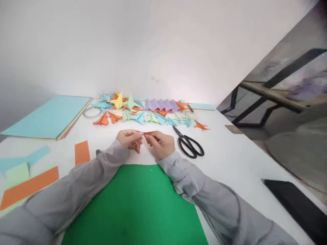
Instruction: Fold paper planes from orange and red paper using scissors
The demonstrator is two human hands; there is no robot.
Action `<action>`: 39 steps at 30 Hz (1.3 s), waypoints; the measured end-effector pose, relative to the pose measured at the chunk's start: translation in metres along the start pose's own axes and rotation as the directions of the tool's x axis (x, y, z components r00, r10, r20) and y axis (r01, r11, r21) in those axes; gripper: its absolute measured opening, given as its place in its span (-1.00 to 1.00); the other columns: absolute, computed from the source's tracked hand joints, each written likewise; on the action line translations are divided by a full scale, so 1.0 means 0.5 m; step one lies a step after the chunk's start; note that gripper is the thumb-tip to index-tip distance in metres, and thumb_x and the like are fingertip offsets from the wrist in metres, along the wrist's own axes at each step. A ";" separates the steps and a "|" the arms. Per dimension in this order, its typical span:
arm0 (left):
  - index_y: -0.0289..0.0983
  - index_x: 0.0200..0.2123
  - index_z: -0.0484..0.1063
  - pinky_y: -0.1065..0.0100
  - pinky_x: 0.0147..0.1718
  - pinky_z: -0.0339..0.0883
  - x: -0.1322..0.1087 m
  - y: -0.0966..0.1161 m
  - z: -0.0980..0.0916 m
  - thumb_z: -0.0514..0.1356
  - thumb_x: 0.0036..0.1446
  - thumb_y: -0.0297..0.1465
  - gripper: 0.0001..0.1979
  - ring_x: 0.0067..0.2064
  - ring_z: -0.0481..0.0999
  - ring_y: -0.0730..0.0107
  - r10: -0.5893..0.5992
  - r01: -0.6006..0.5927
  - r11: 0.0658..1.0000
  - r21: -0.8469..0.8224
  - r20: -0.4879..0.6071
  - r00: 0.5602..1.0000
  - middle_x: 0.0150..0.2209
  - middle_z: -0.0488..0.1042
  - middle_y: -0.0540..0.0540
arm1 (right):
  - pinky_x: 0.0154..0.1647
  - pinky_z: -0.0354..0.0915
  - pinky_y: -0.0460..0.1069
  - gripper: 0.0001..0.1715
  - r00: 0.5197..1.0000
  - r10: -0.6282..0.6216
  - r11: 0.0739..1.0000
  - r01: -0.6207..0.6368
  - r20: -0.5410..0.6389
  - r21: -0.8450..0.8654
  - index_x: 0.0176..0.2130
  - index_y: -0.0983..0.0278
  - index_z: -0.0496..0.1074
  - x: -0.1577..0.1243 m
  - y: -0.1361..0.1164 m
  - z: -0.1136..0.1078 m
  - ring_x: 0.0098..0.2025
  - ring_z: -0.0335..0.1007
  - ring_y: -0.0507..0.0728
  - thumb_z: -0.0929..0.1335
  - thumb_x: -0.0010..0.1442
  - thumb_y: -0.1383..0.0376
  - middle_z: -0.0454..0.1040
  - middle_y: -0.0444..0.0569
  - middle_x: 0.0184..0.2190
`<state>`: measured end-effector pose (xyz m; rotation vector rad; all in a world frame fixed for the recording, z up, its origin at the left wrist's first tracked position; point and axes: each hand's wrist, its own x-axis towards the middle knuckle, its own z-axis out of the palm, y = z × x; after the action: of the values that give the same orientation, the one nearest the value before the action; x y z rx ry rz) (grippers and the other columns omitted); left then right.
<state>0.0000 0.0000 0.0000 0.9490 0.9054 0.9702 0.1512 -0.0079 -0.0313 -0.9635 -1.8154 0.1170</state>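
Observation:
Between my two hands is a small folded piece of orange paper (150,133), held up past the far edge of a green sheet (138,204). My left hand (130,139) pinches its left end, with the thumb and index finger closed. On the right side, my right hand (160,144) grips the other end between thumb and fingers. Most of the paper is hidden by my fingers. Black-handled scissors (190,145) lie just right of my right hand, blades pointing away to the left.
Folded paper shapes (150,117) in several colours line the wall. At left are a stack of coloured sheets (51,115), a tape roll (92,112), an orange rectangle (82,152) and paper strips (30,185). A black flat object (293,204) lies at the table's right edge.

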 end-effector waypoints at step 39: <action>-0.39 -0.40 0.52 0.46 -0.64 0.39 -0.005 -0.004 -0.019 0.46 -0.42 -0.45 -0.62 -0.62 0.50 0.42 0.136 -0.134 0.991 -0.027 0.073 0.988 -0.59 0.54 -0.09 | -0.36 0.35 -0.04 -0.79 0.988 0.151 0.871 -0.143 0.022 0.469 -0.31 0.14 0.56 0.000 0.016 0.002 -0.37 0.40 0.04 0.37 0.05 0.40 0.49 -0.08 -0.41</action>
<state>-0.0091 -0.0008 -0.0043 1.0313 0.7741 1.0504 0.1548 -0.0023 -0.0358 -0.7450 -1.5893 0.6172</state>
